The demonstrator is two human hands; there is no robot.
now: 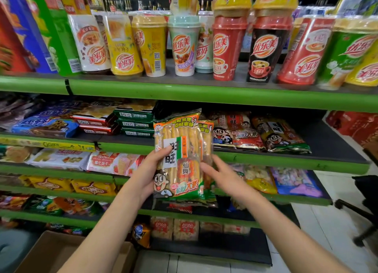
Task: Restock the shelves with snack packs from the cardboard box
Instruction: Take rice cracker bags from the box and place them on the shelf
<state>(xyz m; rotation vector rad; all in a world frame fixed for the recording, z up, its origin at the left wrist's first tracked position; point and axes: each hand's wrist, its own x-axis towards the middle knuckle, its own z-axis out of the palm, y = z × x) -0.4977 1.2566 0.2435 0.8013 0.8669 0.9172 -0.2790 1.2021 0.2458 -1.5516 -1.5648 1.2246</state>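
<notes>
Left hand point(152, 171) grips the left edge of an upright rice cracker pack point(179, 158), thumb across its front, while the right hand point(219, 175) rests open-fingered against the right side of a second pack point(206, 142) tucked behind it. Both packs hang in front of the green-edged shelf point(266, 159), near the cartoon-faced packs point(259, 133) lying there. An open cardboard box point(51, 250) sits on the floor at lower left.

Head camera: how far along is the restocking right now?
Similar red rice-cracker bags already lie on the second shelf. In hand: the left hand grips upright orange-and-green rice-cracker packs, with the right hand at their edge. Left: shelving them; the brown cardboard box's contents are hidden.
</notes>
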